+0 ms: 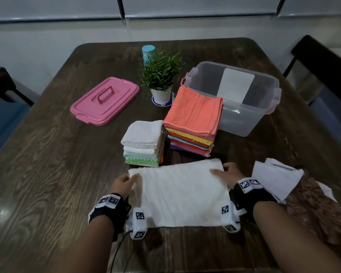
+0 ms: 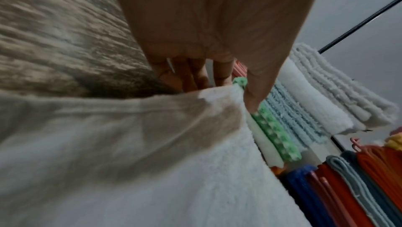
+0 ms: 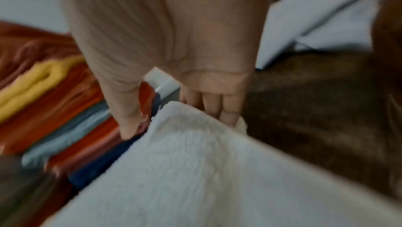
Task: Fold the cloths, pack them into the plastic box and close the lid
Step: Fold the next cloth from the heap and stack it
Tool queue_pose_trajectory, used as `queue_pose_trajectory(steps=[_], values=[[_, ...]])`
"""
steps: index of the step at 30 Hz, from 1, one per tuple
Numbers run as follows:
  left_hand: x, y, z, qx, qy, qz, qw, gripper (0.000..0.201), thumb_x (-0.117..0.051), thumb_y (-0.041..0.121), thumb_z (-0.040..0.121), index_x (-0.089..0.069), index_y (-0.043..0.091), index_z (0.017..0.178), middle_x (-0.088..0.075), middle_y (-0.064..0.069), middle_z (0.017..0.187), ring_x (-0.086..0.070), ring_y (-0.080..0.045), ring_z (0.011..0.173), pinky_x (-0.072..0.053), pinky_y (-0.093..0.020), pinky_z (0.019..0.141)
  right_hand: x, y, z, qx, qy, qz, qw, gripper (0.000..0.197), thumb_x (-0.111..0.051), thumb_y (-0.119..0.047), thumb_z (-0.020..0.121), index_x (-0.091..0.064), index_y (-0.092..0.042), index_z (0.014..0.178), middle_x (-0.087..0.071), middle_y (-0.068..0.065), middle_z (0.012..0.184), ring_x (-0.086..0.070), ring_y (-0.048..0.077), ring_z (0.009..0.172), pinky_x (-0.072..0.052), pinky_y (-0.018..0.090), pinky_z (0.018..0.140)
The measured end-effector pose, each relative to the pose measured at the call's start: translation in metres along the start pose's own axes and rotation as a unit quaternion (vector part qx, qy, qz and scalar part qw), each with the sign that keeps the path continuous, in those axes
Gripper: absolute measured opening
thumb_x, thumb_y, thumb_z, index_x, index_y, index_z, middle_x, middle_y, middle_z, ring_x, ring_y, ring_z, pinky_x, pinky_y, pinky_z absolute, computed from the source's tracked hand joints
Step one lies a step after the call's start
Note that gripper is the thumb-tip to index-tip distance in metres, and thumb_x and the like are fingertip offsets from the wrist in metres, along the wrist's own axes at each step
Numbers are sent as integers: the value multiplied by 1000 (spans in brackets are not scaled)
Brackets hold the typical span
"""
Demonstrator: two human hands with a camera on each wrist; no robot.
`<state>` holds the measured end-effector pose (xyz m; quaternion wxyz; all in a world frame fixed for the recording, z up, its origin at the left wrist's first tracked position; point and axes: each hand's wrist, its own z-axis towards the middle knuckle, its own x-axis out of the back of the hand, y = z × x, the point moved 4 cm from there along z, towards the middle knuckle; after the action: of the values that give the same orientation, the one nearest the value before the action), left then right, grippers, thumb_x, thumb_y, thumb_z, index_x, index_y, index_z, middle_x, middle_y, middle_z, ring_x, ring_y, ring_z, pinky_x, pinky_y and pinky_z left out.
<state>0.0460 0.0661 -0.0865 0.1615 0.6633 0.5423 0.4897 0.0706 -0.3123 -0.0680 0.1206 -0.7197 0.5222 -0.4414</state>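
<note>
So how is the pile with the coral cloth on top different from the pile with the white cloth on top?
The coral-topped pile has wider cloths in strong colours: coral, yellow, red, blue. The white-topped pile has smaller cloths in pale colours: white, light blue, green check. The coral-topped pile stands against the plastic box; the white-topped pile stands to its left, away from the box. Both sit stacked on the table.
</note>
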Motion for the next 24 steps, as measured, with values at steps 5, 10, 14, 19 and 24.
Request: queue_pose_trajectory(steps=[5, 10, 14, 19, 24], values=[[-3, 4, -2, 15, -48, 3, 999, 30, -61, 31, 93, -64, 4, 80, -63, -12, 75, -58, -23, 67, -46, -32, 66, -3, -7, 3, -19, -100, -44, 994, 38, -71, -24, 85, -62, -1, 114, -67, 15, 104, -65, 31, 95, -54, 45, 88], [9, -1, 1, 45, -30, -39, 998, 35, -65, 51, 85, -64, 16, 80, -63, -7, 76, -59, -24, 75, -47, -32, 74, 7, -10, 7, 0, -65, 94, 993, 40, -70, -46, 83, -64, -8, 95, -69, 12, 86, -67, 29, 79, -51, 32, 67], [-2, -5, -13, 38, -106, 67, 991, 25, -73, 36, 83, -61, 19, 98, -67, -5, 93, -63, -22, 82, -51, -31, 75, -1, 20, 9, -37, -165, -73, 983, 34, -78, -34, 78, -61, -13, 98, -68, 6, 92, -66, 22, 82, -54, 31, 66], [0, -7, -11, 22, -37, 28, 999, 23, -63, 25, 92, -64, 8, 108, -69, -14, 103, -65, -28, 89, -52, -40, 84, 6, 18, 12, 22, -56, -60, 996, 28, -65, -31, 90, -61, -8, 104, -64, 8, 92, -61, 24, 85, -52, 39, 86], [-5, -4, -21, 8, -42, 2, 999, 30, -70, 19, 86, -53, 6, 106, -65, -7, 93, -61, -17, 76, -50, -29, 64, 2, 29, -4, -14, -130, -95, 987, 45, -72, -45, 81, -56, -13, 108, -64, 4, 105, -62, 20, 94, -53, 34, 85]])
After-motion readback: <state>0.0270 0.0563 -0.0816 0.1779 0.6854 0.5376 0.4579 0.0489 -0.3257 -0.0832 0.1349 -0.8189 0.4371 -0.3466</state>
